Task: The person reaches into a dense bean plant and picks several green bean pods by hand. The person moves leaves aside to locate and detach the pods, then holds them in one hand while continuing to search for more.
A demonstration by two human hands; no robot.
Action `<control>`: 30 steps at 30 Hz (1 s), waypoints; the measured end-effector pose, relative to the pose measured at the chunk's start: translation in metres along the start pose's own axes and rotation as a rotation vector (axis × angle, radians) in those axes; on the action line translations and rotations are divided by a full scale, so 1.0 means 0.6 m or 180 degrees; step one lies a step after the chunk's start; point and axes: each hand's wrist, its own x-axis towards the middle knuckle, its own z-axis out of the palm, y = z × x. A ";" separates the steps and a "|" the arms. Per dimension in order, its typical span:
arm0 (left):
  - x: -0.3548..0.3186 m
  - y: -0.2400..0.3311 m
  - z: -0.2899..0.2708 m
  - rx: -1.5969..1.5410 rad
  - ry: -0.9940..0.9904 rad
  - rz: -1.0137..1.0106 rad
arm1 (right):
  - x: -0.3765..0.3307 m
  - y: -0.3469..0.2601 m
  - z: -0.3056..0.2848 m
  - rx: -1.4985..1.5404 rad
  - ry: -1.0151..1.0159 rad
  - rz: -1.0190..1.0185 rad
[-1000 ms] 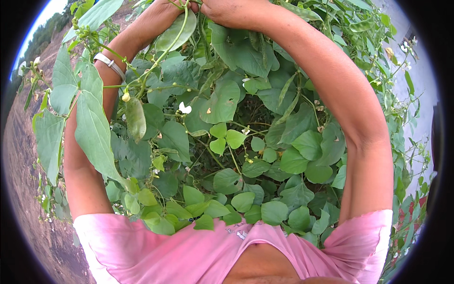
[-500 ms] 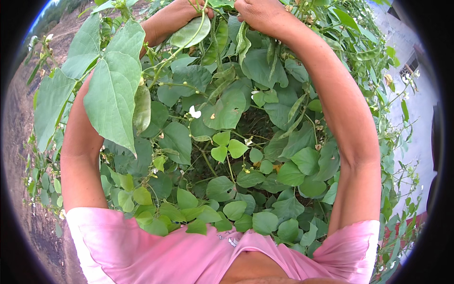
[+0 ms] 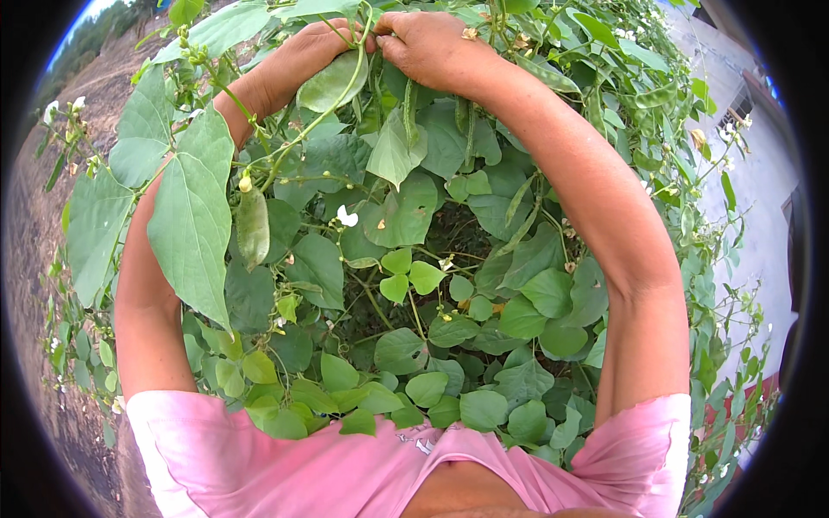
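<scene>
Green and flat, a broad pod (image 3: 332, 85) is seen just below the left hand (image 3: 318, 50), crossed by a bent stem (image 3: 352, 85). The left fingers are curled near the top of that stem, but their tips are partly hidden, and whether anything is gripped cannot be told. The right hand (image 3: 432, 50) is held just beside it, its fingers bent inward; their tips are also concealed, so their hold cannot be made out. Below the right hand, a slim pod (image 3: 410, 112) is seen hanging over the leaves. Part of the left forearm (image 3: 147, 268) is covered by a large leaf (image 3: 194, 216), beside which a second broad pod (image 3: 253, 227) is suspended. Stems deep in the foliage are lost in shadow. The wall (image 3: 747, 198) is partly screened by vines, and the pink shirt (image 3: 285, 466) is cut off by the lower edge.
</scene>
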 end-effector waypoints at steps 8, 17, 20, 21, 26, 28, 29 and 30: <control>0.018 -0.008 0.000 0.1091 0.0058 0.0909 | 0.010 0.012 0.014 0.0216 0.0229 -0.0041; 0.003 0.011 0.011 -0.0189 0.0112 -0.0308 | 0.009 0.004 -0.008 0.0380 -0.0169 0.0005; -0.004 0.011 0.013 -0.0252 0.0022 -0.0296 | 0.008 0.008 -0.010 0.0377 -0.0217 -0.0027; 0.000 0.006 0.011 -0.0104 -0.0031 -0.0227 | 0.007 0.012 -0.009 0.0367 -0.0213 -0.0044; -0.019 0.014 -0.004 0.0309 -0.0094 -0.0075 | 0.006 0.010 -0.008 0.0345 -0.0151 -0.0279; -0.020 0.017 0.000 0.0075 -0.0048 -0.0182 | 0.006 0.007 -0.009 0.0383 -0.0156 -0.0287; -0.018 0.017 0.003 0.0036 -0.0037 -0.0237 | 0.006 0.008 -0.008 0.0375 -0.0168 -0.0285; -0.017 0.017 0.004 -0.0004 -0.0027 -0.0291 | 0.007 0.008 -0.007 0.0367 -0.0180 -0.0282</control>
